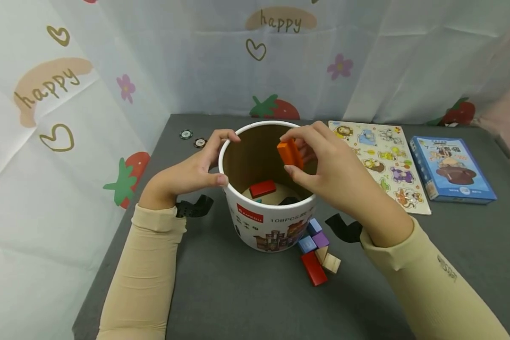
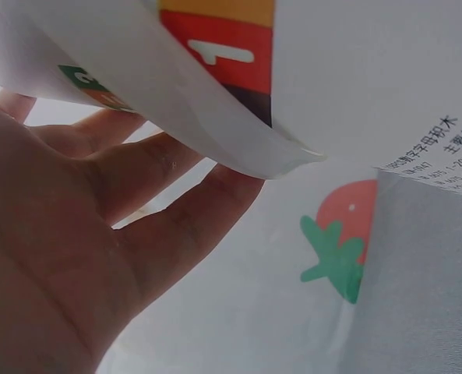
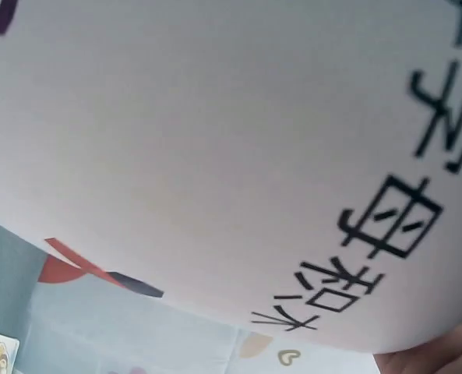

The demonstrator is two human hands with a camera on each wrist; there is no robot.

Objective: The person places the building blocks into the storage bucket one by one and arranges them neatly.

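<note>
A white cardboard bucket (image 1: pixel 275 229) with printed pictures and lettering stands upright on the table. My left hand (image 1: pixel 191 165) holds it by the left side of the rim, fingers spread along the wall; the left wrist view shows the fingers (image 2: pixel 176 226) against its outside. Over the bucket's mouth, my right hand (image 1: pixel 323 158) pinches an orange block (image 1: pixel 291 154) between thumb and fingers. Inside the bucket lie a red block (image 1: pixel 262 189) and a dark piece, partly hidden by the front wall. The right wrist view is mostly filled by the bucket's printed wall (image 3: pixel 215 156).
Beside the bucket's front right lie a red block (image 1: pixel 314 269), a purple block (image 1: pixel 320 239), blue blocks (image 1: pixel 307 244) and plain wooden pieces (image 1: pixel 332 263). Two chips (image 1: pixel 186 134) sit behind the left hand. A picture board (image 1: pixel 391 165) and a blue box (image 1: pixel 452 167) lie at right.
</note>
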